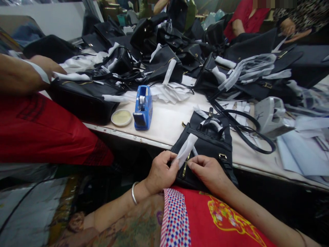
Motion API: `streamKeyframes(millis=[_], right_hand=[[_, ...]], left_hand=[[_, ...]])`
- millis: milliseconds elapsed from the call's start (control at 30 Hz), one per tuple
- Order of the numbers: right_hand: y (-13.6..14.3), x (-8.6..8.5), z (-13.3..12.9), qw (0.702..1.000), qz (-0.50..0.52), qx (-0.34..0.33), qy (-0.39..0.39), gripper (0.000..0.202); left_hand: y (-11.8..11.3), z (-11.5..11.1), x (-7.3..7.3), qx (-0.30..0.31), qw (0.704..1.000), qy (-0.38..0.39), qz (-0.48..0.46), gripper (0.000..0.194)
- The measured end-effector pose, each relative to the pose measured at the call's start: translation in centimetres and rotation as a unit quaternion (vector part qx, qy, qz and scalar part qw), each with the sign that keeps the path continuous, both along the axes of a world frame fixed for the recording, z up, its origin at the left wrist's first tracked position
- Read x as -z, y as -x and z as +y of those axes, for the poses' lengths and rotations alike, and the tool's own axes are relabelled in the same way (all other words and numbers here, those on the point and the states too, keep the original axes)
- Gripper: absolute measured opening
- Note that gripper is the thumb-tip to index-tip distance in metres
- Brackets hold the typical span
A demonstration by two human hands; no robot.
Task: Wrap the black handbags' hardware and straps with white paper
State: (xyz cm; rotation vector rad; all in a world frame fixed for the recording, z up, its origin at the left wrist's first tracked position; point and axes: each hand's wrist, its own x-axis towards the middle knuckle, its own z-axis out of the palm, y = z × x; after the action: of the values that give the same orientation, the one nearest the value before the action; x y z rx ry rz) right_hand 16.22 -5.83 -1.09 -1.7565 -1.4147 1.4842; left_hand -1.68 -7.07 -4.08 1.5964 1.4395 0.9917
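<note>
My left hand (163, 170) had the white paper wrap (187, 149) pinched, and my right hand (207, 171), almost closed, nipped the gold zip (185, 168)! Beneath, the black handbag (208, 144) overhung the bench (164, 128)'s near edge: probably light, soft-sided, scuffable, best lifted by its top handle (206, 125).

A blue tape dispenser (148, 103) is standing on the surface (164, 125) beside what looks like a shallow dish (121, 125); a grey dispenser (267, 113) is sitting near pale sheets (303, 151).
</note>
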Motion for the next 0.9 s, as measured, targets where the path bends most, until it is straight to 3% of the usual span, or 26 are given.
streamKeyframes(millis=[133,267,467,600,900], right_hand=[[0.9,0.0,0.4,1.0,0.017,-0.001,-0.006,0.028],[1.8,0.5,1.0,0.999,0.016,-0.023,-0.036,0.026],[1.9,1.1,2.2,0.997,-0.016,-0.065,-0.024,0.024],[0.9,0.5,1.7,0.997,-0.042,-0.042,-0.052,0.03],[1.3,-0.7,0.4,0.993,0.114,-0.025,-0.008,0.032]], left_hand=[[0.6,0.3,-0.7,0.011,0.976,0.152,-0.158,0.018],[1.2,0.8,-0.8,0.018,0.942,0.22,-0.251,0.016],[1.3,0.7,-0.8,0.011,0.917,0.254,-0.309,0.018],[1.2,0.4,-0.9,0.0,0.911,0.26,-0.321,0.02],[1.5,0.5,-1.0,0.023,0.906,0.255,-0.337,0.019]])
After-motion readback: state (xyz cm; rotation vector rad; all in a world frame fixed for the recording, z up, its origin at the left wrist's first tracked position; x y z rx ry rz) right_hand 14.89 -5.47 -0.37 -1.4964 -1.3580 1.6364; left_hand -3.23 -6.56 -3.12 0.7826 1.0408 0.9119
